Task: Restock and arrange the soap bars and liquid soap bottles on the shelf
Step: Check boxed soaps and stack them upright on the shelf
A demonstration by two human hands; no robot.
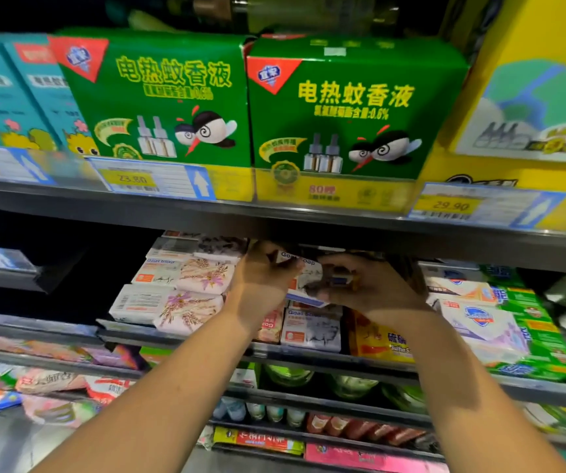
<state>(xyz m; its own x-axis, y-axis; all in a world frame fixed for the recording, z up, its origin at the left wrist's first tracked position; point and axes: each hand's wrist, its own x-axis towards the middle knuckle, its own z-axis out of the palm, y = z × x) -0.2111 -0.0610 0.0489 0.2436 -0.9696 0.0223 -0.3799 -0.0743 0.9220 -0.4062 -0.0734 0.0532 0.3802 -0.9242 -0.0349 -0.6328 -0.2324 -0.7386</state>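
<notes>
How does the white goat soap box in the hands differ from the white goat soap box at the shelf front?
The held white goat soap box is raised and tilted, gripped by left hand and right hand; the shelf-front goat soap box lies flat, untouched, below it. Both are white with blue Goat Soap lettering.

Dim overall, top boxes brightly lit, edges blurry w/ wide-angle warp

The left hand (261, 281) and right hand (373, 291) are bare, forearms (159, 387) seemingly too.
</notes>
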